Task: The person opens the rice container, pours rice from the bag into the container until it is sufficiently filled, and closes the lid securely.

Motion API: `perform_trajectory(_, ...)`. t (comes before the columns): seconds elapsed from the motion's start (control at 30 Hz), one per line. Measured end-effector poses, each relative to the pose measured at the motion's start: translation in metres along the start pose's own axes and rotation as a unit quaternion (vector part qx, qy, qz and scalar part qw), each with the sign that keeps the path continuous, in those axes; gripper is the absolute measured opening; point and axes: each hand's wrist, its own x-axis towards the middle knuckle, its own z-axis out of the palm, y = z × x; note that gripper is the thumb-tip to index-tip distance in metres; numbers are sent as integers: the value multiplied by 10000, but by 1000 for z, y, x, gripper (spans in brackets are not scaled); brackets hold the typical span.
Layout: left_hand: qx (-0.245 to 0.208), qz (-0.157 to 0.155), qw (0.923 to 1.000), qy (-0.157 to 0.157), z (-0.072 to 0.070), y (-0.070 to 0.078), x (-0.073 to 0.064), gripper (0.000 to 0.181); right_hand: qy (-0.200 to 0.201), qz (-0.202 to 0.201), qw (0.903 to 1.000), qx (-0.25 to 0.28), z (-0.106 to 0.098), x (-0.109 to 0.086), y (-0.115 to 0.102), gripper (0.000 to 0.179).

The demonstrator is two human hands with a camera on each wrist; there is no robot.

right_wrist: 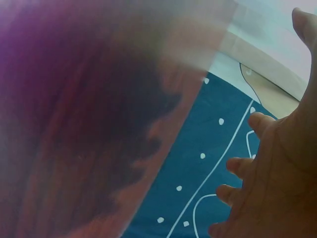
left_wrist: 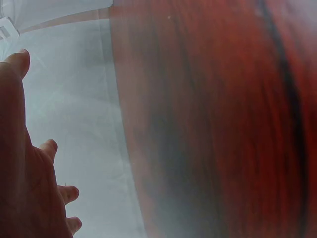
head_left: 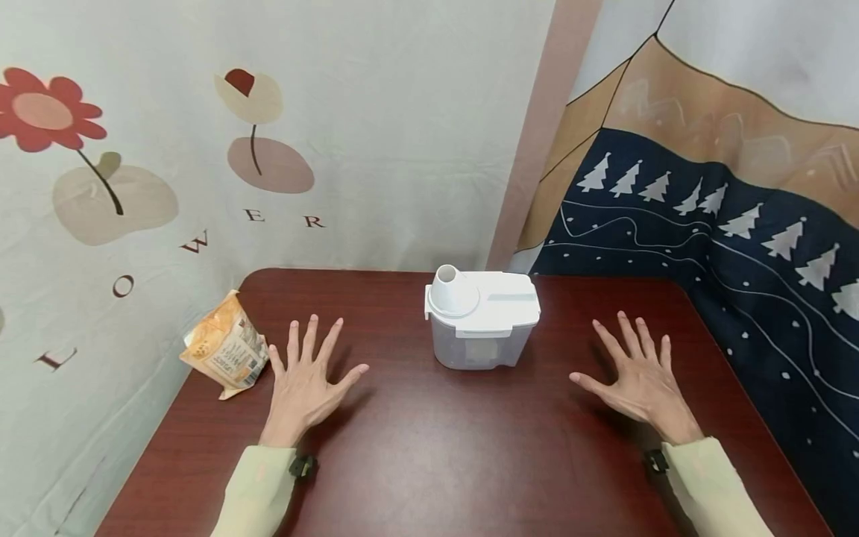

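My left hand (head_left: 305, 389) is spread palm down over the left side of the table, fingers straight and nothing in it. Just left of its little finger stands a crumpled orange and cream packet (head_left: 228, 347) with printed text. On the right side my right hand (head_left: 637, 384) is spread in the same way, also without anything in it. Between the two hands, farther back, stands a translucent storage container (head_left: 470, 350) with a white lid (head_left: 503, 294). A round white spout-like cup (head_left: 448, 289) rises from the lid's left end. Both wrist views show extended, separated fingers.
The dark red-brown wooden table (head_left: 443, 462) has rounded back corners. Behind it hangs a pale curtain (head_left: 403, 134) with flower prints and letters. A navy cloth (head_left: 671, 224) with white trees hangs along the right. Each wrist wears a small black device below a pale green sleeve (head_left: 258, 485).
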Motion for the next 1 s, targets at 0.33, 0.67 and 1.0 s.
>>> perform_trajectory(0.33, -208, -5, 9997, -84, 0, 2, 1, 93, 14, -11, 9999, 127, -2, 2, -1, 101)
perform_trajectory(0.67, -595, 119, 9979, -217, 0, 10, 7, 94, 74, -109, 9988, 479, -8, 8, -6, 98)
perform_trajectory(1.0, -1374, 309, 9891, -428, 1, 16, 11, 94, -42, -32, 9965, 831, -15, 16, -19, 99)
